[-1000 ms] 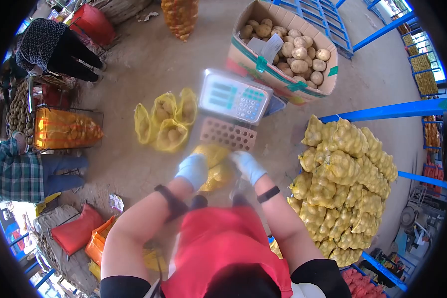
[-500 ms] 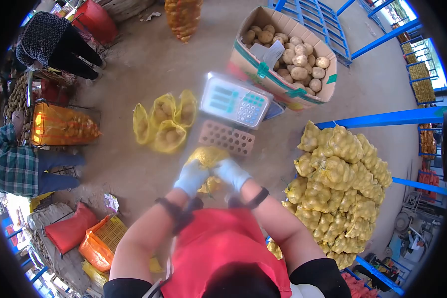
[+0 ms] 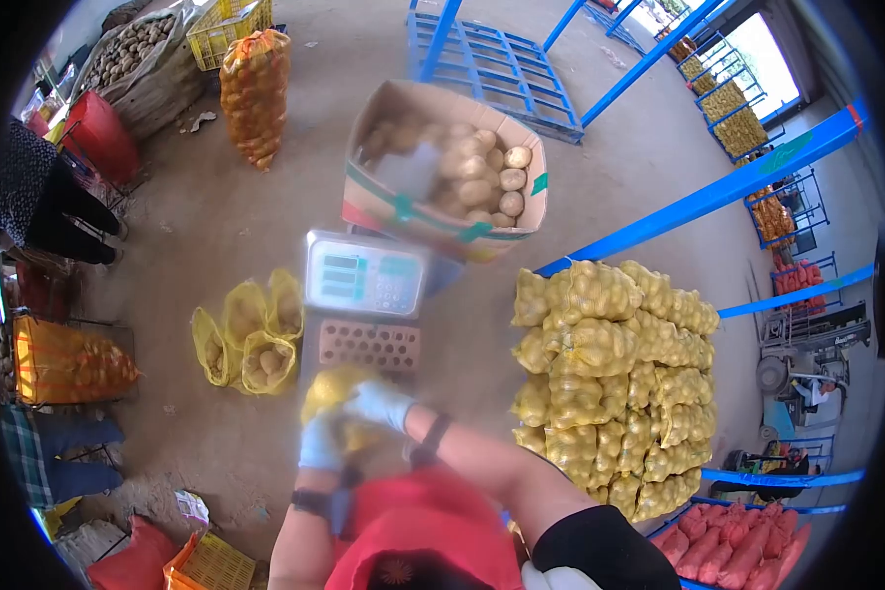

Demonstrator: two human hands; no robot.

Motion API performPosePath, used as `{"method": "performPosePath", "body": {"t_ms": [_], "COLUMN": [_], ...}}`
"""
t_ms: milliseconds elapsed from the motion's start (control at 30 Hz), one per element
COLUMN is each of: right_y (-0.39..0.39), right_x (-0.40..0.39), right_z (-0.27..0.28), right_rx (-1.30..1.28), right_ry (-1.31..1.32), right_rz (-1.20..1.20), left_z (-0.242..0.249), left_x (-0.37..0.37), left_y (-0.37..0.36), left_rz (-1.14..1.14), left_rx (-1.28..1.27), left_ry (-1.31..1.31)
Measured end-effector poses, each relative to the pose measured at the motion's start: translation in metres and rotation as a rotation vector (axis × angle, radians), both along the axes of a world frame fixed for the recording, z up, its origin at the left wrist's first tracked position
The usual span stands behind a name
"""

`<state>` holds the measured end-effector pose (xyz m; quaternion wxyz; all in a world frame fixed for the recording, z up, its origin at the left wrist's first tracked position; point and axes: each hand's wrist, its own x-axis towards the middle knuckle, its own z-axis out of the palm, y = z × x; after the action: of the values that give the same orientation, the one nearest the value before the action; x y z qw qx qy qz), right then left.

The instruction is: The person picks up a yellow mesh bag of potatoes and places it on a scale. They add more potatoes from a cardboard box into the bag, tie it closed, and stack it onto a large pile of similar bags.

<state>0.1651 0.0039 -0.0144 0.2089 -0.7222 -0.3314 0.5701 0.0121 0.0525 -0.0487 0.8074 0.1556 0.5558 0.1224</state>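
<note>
Both hands wear pale blue gloves and are close together below the pink perforated block [image 3: 370, 345]. My left hand [image 3: 321, 442] is closed on the lower left side of a yellow mesh bag [image 3: 332, 389]. Against the bag's right side, my right hand [image 3: 380, 405] is closed on the mesh. The bag is blurred, so its contents are hard to make out. Beyond the block lies a white scale [image 3: 366, 274] with a keypad. Several open yellow bags of potatoes [image 3: 267, 362] stand left of the block.
A cardboard box [image 3: 374, 197] of potatoes stands behind the scale. Filled yellow bags [image 3: 615, 383] are stacked at the right beside a blue beam [image 3: 718, 192]. An orange mesh sack [image 3: 255, 98] stands at the back left. Two people are at the left edge.
The view has turned and shifted, so the scale, box and stack appear further left. Both hands still hold the yellow bag; my right hand now sits higher than my left.
</note>
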Motion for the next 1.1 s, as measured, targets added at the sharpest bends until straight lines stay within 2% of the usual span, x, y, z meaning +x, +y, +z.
{"method": "performPosePath", "body": {"t_ms": [33,67,100,133,200,267,367,433,467,533,567,600,633,667,700,733,767,800,867,900,1000,1033,1067,1100], "right_y": [-0.004,-0.009,-0.011,-0.013,-0.017,-0.023,-0.030,-0.032,-0.031,-0.029,-0.027,-0.022,-0.024,-0.020,-0.018,-0.017,-0.016,-0.013,-0.017,-0.021,-0.034,-0.032,-0.026,-0.024], "right_x": [-0.001,-0.002,-0.007,-0.008,-0.012,-0.016,-0.027,-0.039,-0.041,-0.045,-0.053,-0.041,-0.039,-0.050,-0.051,-0.052,-0.066,-0.075,-0.063,-0.056,-0.027,-0.031,-0.042,-0.048], "right_z": [-0.009,-0.014,-0.024,-0.010,-0.019,-0.009,0.028,0.008,0.006,-0.015,-0.040,0.003,0.009,-0.004,0.007,0.013,-0.020,-0.051,-0.048,-0.043,-0.022,-0.003,-0.016,-0.017], "right_rx": [0.003,0.006,-0.001,0.062,0.174,0.188,0.360,0.484,0.587,0.556,0.434,0.158,0.118,0.089,0.061,0.001,0.110,0.218,0.195,0.183,0.395,0.343,0.496,0.500], "right_ry": [-0.092,0.039,0.076,0.012,-0.114,-0.001,-0.290,-0.396,-0.506,-0.402,-0.401,-0.090,0.087,0.188,0.372,0.431,0.398,0.365,0.631,0.765,0.067,0.401,0.427,0.487], "right_rz": [0.034,-0.062,-0.094,-0.090,-0.065,-0.174,-0.114,-0.168,-0.184,-0.277,-0.336,-0.431,-0.479,-0.672,-0.794,-0.861,-0.893,-0.917,-0.954,-0.968,-0.260,-0.652,-0.722,-0.733], "left_z": [0.029,0.059,0.057,0.046,0.037,0.044,0.023,0.013,0.026,0.052,0.050,0.007,0.017,0.029,0.020,0.010,0.031,0.030,0.022,0.018,0.027,0.019,0.006,-0.005], "left_x": [0.010,0.020,0.015,0.006,-0.005,-0.006,-0.012,-0.015,-0.017,-0.015,-0.006,-0.018,-0.009,-0.007,-0.012,-0.013,-0.003,-0.001,-0.011,-0.016,-0.018,-0.020,-0.023,-0.024], "left_y": [0.004,0.008,0.008,0.002,-0.007,-0.004,-0.013,-0.012,-0.009,-0.002,-0.002,0.000,-0.005,-0.006,-0.002,0.003,-0.004,-0.003,0.003,0.006,0.008,0.007,0.008,0.011], "left_rz": [0.081,0.165,0.168,0.138,0.096,0.134,0.090,0.114,-0.055,-0.337,-0.311,-0.443,-0.512,-0.560,-0.621,-0.668,-0.629,-0.761,-1.031,-1.069,-1.113,-1.083,-0.999,-0.920], "left_rx": [-0.114,-0.225,-0.246,-0.221,-0.136,-0.228,-0.064,-0.116,0.047,0.413,0.379,0.700,0.843,0.994,1.135,1.275,1.232,1.376,1.663,1.565,1.543,1.575,1.432,1.285], "left_ry": [-0.019,-0.029,-0.042,-0.056,-0.075,-0.067,-0.149,-0.151,-0.181,-0.200,0.193,0.266,0.297,0.347,0.303,0.263,0.167,0.194,0.247,0.238,0.257,0.317,0.227,0.136]}}
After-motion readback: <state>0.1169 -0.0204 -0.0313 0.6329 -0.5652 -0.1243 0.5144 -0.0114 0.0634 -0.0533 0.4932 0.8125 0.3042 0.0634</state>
